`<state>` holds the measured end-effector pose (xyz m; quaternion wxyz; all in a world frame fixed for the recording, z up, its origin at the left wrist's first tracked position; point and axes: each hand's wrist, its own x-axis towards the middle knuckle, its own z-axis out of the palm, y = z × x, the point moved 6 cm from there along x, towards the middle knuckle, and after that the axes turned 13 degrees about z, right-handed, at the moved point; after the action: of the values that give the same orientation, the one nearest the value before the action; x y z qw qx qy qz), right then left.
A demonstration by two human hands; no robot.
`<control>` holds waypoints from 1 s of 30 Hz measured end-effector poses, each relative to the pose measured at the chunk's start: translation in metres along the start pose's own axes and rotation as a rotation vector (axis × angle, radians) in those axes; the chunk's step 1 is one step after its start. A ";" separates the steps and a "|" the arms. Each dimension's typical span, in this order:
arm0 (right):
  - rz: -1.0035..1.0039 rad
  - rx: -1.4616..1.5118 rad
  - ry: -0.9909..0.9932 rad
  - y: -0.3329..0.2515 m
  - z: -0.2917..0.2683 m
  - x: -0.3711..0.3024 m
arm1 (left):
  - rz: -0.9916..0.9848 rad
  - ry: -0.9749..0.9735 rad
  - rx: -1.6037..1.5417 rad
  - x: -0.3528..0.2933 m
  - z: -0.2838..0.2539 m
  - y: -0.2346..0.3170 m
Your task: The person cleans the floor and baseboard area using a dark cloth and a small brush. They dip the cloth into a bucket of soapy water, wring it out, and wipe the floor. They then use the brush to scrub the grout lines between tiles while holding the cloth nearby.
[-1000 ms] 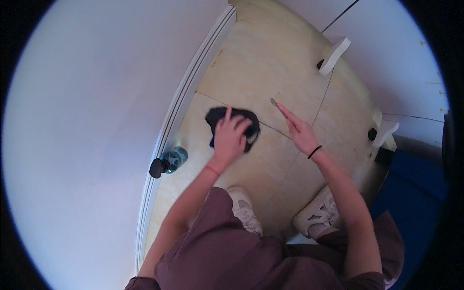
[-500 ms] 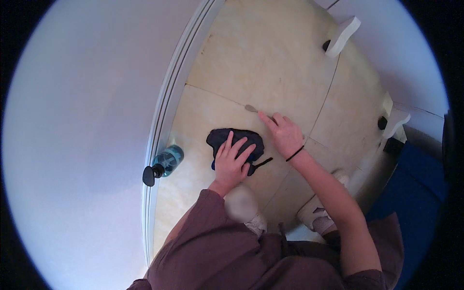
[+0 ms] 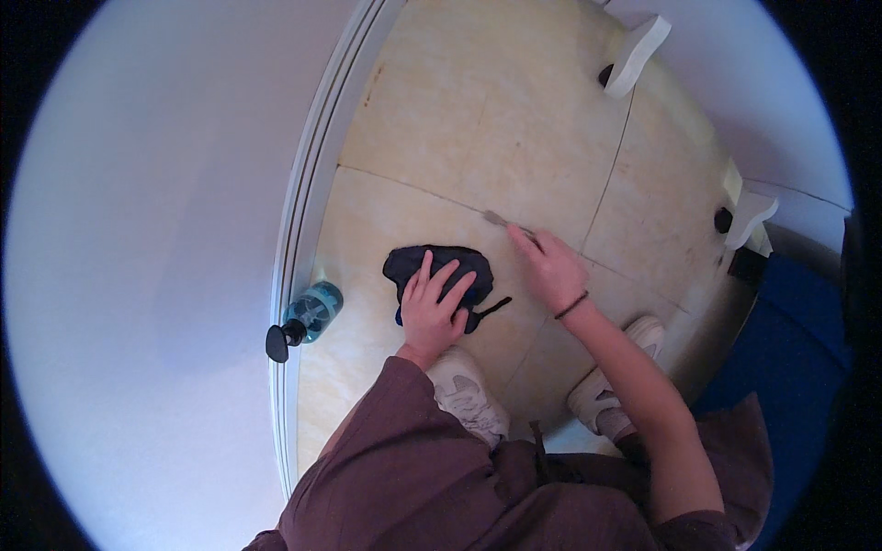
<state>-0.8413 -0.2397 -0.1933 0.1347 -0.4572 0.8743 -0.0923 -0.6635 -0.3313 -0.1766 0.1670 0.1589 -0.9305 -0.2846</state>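
Observation:
My right hand [image 3: 554,273] is closed round a slim tool with a flat grey head [image 3: 496,218]; its exact kind is too small to make out. The head points away to the left and lies at the dark joint between two floor tiles. Fingers spread, my left hand [image 3: 434,308] rests flat on a dark navy cloth [image 3: 469,262] bunched on the floor. A thin black strap [image 3: 496,307] sticks out of the cloth's right side.
A teal pump bottle [image 3: 317,310] with a black top stands by the white door track [image 3: 303,174] on the left. White curved furniture feet [image 3: 638,60] line the right wall. Blue material [image 3: 781,358] lies at right. My shoes [image 3: 467,395] are just below the hands.
My right hand has drawn back slightly to the right and nearer, and the tool's head has followed along the tile joint. The left hand stays on the cloth. The view has shifted a little.

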 end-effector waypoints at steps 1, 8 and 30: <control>-0.009 -0.008 0.010 0.007 -0.002 -0.007 | -0.005 0.008 0.001 -0.002 -0.001 -0.001; 0.094 0.093 0.014 -0.029 0.012 0.011 | -0.064 -0.095 -0.223 0.005 0.007 0.038; 0.997 1.396 -0.528 -0.068 0.078 0.007 | -0.654 -0.135 -0.589 0.009 -0.005 -0.062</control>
<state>-0.7675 -0.2870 -0.2490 0.6031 0.1552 0.6565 -0.4257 -0.6573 -0.3865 -0.2069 0.0453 0.3718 -0.7194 -0.5850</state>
